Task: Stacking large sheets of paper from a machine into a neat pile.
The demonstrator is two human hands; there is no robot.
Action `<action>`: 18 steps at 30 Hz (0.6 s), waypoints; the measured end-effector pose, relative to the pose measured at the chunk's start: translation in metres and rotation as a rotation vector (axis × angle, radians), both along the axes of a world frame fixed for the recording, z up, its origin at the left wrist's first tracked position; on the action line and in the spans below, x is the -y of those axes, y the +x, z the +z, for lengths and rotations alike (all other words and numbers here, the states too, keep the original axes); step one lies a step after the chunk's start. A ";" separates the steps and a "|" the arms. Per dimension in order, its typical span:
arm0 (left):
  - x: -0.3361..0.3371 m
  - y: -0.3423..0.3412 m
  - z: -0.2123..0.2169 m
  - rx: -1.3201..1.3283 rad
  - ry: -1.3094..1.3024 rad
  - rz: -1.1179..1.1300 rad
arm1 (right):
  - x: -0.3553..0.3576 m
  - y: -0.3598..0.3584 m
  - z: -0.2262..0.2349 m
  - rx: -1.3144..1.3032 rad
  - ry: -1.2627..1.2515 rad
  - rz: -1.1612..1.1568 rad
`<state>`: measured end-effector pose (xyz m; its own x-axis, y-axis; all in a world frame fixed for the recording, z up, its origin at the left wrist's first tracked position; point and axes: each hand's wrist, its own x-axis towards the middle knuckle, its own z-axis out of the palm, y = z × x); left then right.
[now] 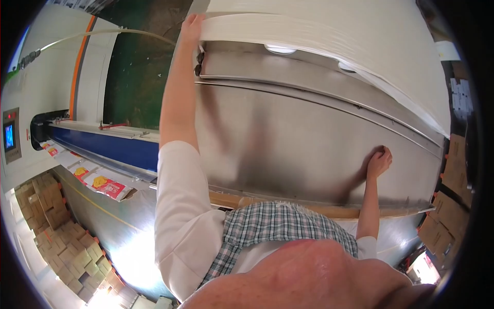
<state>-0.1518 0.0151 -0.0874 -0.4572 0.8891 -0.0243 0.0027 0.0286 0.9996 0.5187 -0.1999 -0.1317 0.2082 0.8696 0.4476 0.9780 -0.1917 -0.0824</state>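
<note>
My left arm stretches far ahead, and my left hand [193, 27] is closed at the left edge of a white sheet [309, 31]. It looks like thin cloth or film; which one I cannot tell. The sheet drapes over the far part of a stainless steel table [303, 134], its near edge wrinkled and sagging to the right. Resting on the bare steel at the right, my right hand [380, 162] has its fingers curled in. Whatever those fingers hold, if anything, is hidden beneath them. Dark reflections of both arms show in the metal.
A blue conveyor belt [103, 147] runs at the left from a white machine with a small control screen [9, 135]. Red and white printed packs [103, 184] lie alongside it. Cardboard boxes [67, 250] are stacked at lower left, more boxes [440, 232] at right.
</note>
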 end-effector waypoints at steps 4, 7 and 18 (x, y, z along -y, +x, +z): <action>-0.014 0.040 0.048 -1.090 -0.262 -0.289 | 0.002 0.004 0.001 0.006 0.010 -0.021; -0.025 0.103 0.063 -1.282 -0.369 -0.566 | 0.002 -0.004 0.006 -0.005 -0.030 -0.085; 0.005 0.201 0.043 -1.474 -0.092 -0.614 | -0.080 -0.064 0.033 -0.721 0.063 0.412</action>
